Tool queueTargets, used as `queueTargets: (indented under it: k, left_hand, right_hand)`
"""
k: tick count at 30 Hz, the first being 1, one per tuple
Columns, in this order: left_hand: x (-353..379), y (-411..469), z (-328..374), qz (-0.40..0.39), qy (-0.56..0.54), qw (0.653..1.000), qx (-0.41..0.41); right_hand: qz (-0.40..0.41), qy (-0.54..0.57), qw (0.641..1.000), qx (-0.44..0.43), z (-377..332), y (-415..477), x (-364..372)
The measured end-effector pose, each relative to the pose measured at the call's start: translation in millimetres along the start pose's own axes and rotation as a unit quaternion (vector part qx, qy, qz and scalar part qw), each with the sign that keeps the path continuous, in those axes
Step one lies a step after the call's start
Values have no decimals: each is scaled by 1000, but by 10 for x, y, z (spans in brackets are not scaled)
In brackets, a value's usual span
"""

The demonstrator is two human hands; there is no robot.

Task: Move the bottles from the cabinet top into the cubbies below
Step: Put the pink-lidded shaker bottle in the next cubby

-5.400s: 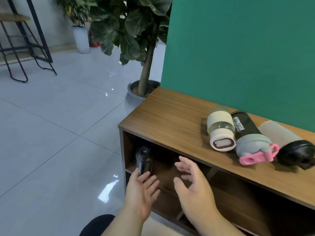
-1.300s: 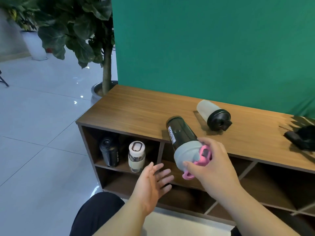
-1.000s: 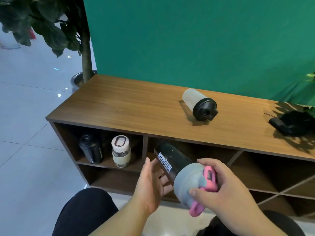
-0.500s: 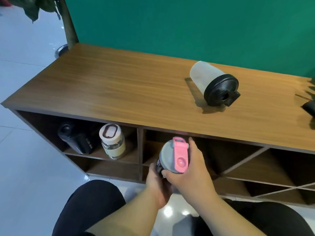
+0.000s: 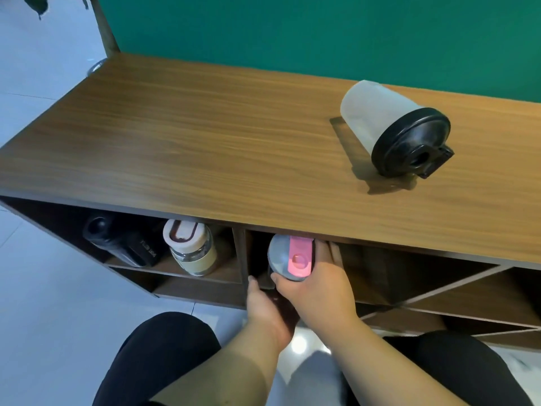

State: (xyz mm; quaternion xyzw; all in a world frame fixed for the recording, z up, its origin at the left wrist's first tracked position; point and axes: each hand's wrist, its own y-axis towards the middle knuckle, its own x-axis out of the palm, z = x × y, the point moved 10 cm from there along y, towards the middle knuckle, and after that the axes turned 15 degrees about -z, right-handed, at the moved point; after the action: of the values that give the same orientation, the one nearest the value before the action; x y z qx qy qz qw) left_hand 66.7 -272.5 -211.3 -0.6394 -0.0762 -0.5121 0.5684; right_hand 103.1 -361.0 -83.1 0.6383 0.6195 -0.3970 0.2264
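Right hand: grip closed around the grey lid of the dark shaker bottle with pink flip cap, held at the mouth of the second upper cubby of the wooden cabinet. Left hand below it; fingers hidden, contact cannot be told. Frosted shaker bottle with black lid lies on its side on the cabinet top. Left cubby holds a black bottle and a cream-lidded glass bottle.

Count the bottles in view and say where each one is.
4. A black bottle and a cream-lidded bottle in the left cubby; the pink-capped bottle held in the middle cubby; the frosted bottle lying on the cabinet top. Others may hide deeper inside.
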Motion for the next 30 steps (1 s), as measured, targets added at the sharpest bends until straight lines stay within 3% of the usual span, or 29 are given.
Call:
queueTargets:
  k: [4, 15, 21, 25, 30]
  left_hand:
    - [-73, 62, 23, 18, 8, 1000, -3]
    - [-127, 125, 17, 24, 32, 999, -35]
    - [-168, 107, 9, 37, 46, 997, -43]
    - [-287, 149, 18, 51, 115, 991, -54]
    - [-312, 40, -94, 45, 270, 953, -128]
  right_hand:
    - [-24, -22, 999, 28, 50, 67, 80]
    - [-12, -1, 1000, -12, -52, 99, 6]
    - [-52, 36, 998, 2, -19, 92, 49]
    - [-91, 17, 995, 34, 81, 0, 40]
    - [-132, 40, 990, 40, 224, -260, -162]
